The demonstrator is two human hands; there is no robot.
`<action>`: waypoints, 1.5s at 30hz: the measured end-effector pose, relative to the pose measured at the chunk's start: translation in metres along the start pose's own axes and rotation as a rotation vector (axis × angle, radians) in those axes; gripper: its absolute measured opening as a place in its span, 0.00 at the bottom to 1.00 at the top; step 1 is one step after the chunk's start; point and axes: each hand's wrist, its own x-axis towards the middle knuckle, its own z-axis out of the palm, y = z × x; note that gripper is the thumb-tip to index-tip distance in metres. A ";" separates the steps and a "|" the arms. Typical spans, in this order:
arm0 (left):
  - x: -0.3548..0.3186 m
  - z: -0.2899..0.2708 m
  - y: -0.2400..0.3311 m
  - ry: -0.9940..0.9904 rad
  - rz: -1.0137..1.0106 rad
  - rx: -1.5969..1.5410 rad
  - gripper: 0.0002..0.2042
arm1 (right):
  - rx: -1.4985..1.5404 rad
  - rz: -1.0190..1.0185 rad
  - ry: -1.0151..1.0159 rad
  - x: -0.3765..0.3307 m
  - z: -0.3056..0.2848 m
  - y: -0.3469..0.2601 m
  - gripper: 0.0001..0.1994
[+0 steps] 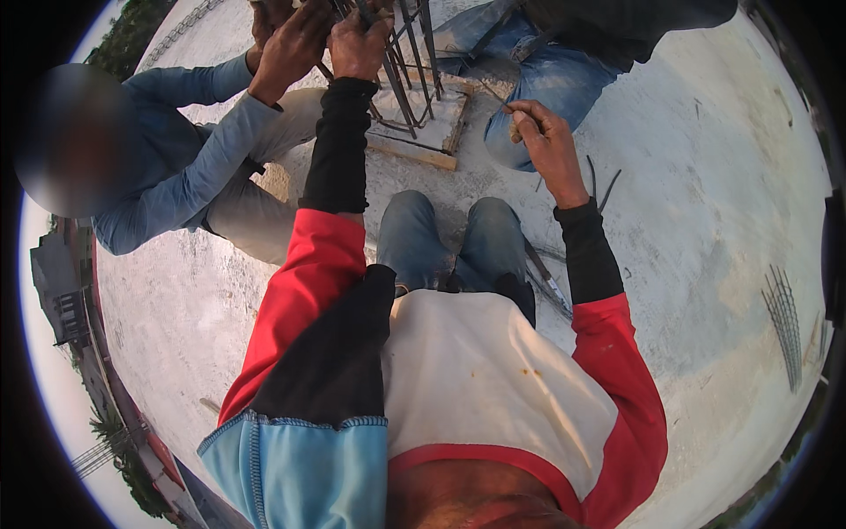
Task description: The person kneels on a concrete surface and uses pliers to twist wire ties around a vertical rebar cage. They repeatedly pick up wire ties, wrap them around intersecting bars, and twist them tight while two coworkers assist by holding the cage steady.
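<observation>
A cage of steel rebar [411, 79] stands upright at the top, on a concrete base edged with wooden boards [412, 152]. At its left side my left hand [359, 46] is closed round a bar, its fingertips partly cut off by the upper edge. My right hand [548, 145] is raised to the right of the cage, apart from it. Its fingers are closed on a thin dark rod-like tool [495, 95], which points up and left; its exact kind is unclear. Beside my left hand a co-worker's hands [289, 46] are also at the bars.
The co-worker in a blue-grey sleeve [198, 181] crouches on the left. Another person's jeans leg [551, 106] is close behind my right hand. Short bent bars [606, 185] lie on the pale concrete [705, 229]; a mesh of thin bars [782, 322] lies far right.
</observation>
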 end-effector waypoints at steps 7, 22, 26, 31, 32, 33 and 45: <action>-0.011 0.003 0.006 0.061 -0.160 -0.386 0.10 | -0.180 -0.309 0.018 0.080 0.015 -0.014 0.13; -0.017 -0.009 0.005 -0.032 -0.135 -0.499 0.11 | -0.360 -0.615 -0.079 0.185 0.037 -0.061 0.09; -0.019 -0.003 0.000 0.006 -0.094 -0.130 0.10 | -0.356 -0.668 -0.111 0.192 0.032 -0.055 0.09; -0.020 0.005 -0.003 0.082 -0.060 -0.241 0.10 | -0.528 -0.786 -0.048 0.194 0.034 -0.058 0.08; -0.020 0.005 -0.005 0.077 -0.050 -0.253 0.10 | -0.609 -0.770 -0.014 0.190 0.033 -0.063 0.08; -0.019 0.004 -0.007 0.065 -0.030 -0.236 0.10 | -0.697 -0.715 0.012 0.186 0.032 -0.069 0.08; -0.019 0.005 -0.011 0.051 -0.080 -0.232 0.11 | -1.088 -1.145 -0.366 0.202 0.042 -0.133 0.08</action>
